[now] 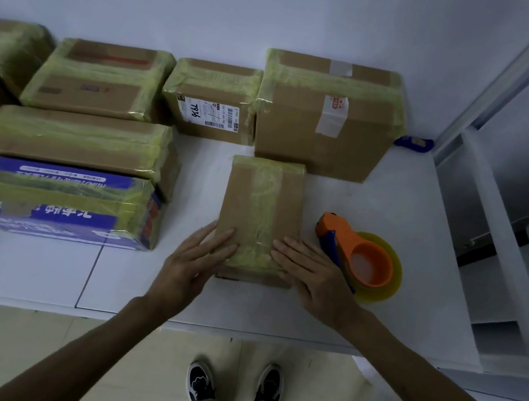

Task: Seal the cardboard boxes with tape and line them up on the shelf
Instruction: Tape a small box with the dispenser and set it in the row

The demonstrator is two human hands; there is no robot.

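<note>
A small brown cardboard box (262, 207) with a yellowish tape strip running along its top lies near the front edge of the white desk (401, 201), a little right of the middle. Both hands lie flat on its near end with fingers straight and spread: the left hand (195, 258) covers the near left corner, and the right hand (313, 277) the near right corner, with the tape strip showing between them.

Just right of the box, touching the right hand's outer side, an orange and blue tape dispenser (361, 257) holding a yellow roll rests on the desk. At the back edge a large brown taped box (325, 116) stands just behind the small one. Beside it to the left is a taped box with a white shipping label (211, 101). More taped boxes fill the left side, among them a blue printed carton (58, 202) at the front left.
</note>
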